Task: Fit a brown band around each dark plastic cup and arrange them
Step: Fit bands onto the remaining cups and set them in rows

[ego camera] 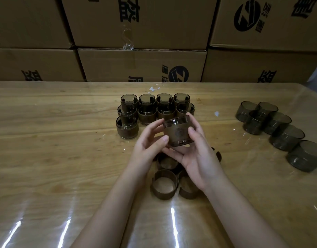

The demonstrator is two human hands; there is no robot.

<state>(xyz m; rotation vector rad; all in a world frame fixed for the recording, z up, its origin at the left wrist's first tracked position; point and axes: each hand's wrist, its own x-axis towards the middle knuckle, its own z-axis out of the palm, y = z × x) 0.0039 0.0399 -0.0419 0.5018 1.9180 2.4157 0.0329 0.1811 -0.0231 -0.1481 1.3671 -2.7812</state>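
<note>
Mid-frame, both hands hold one dark translucent plastic cup wearing a brown band. The left hand curls round its left side. The right hand cradles its base, thumb on the band. The band's round emblem is too blurred to read. Below, loose brown rings lie on the wooden table, partly hidden by the wrists. Banded cups stand upper centre. Of the bare dark cups at right, the nearest is clipped by the frame edge.

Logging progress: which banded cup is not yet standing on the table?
The banded cup held between the left hand and right hand; all other banded cups stand in rows on the table.
</note>
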